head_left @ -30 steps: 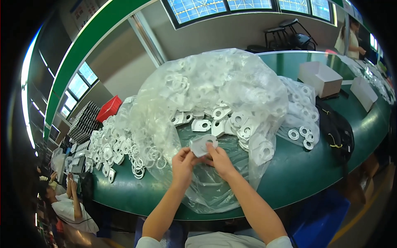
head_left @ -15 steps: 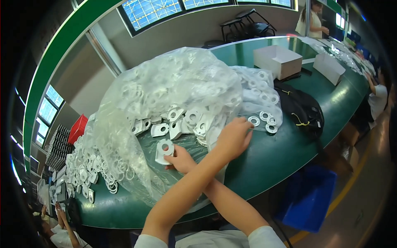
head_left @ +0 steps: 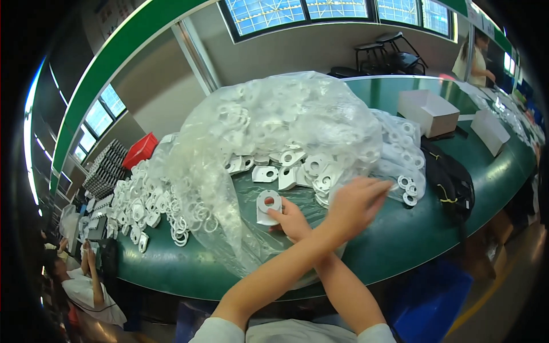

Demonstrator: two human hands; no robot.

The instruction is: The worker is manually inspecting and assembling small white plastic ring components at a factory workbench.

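Note:
My forearms are crossed, the left one on top. My right hand [head_left: 294,220], on the left side, grips a white plate [head_left: 269,208] with a round hole and a ring-shaped rim, thumb on its face. My left hand [head_left: 360,206] reaches over to the right, its fingers pinched at the edge of a white ring [head_left: 394,187], mostly hidden by the fingertips. Just beyond them lie a few loose white rings [head_left: 410,198] by a clear bag of rings [head_left: 400,143]. Behind my right hand, white plates [head_left: 291,171] spill from a large clear plastic bag [head_left: 274,108].
On the green table [head_left: 166,263], a heap of white parts [head_left: 137,208] lies left, near a red bin [head_left: 140,150]. A black bag [head_left: 449,180] and white boxes [head_left: 429,114] stand right. A blue bin [head_left: 429,303] is below the edge. Other people sit nearby.
My left hand has closed on one of the loose rings and lifted slightly. My right hand still holds the plate. The whole view has shifted, with the scene now further right and lower.

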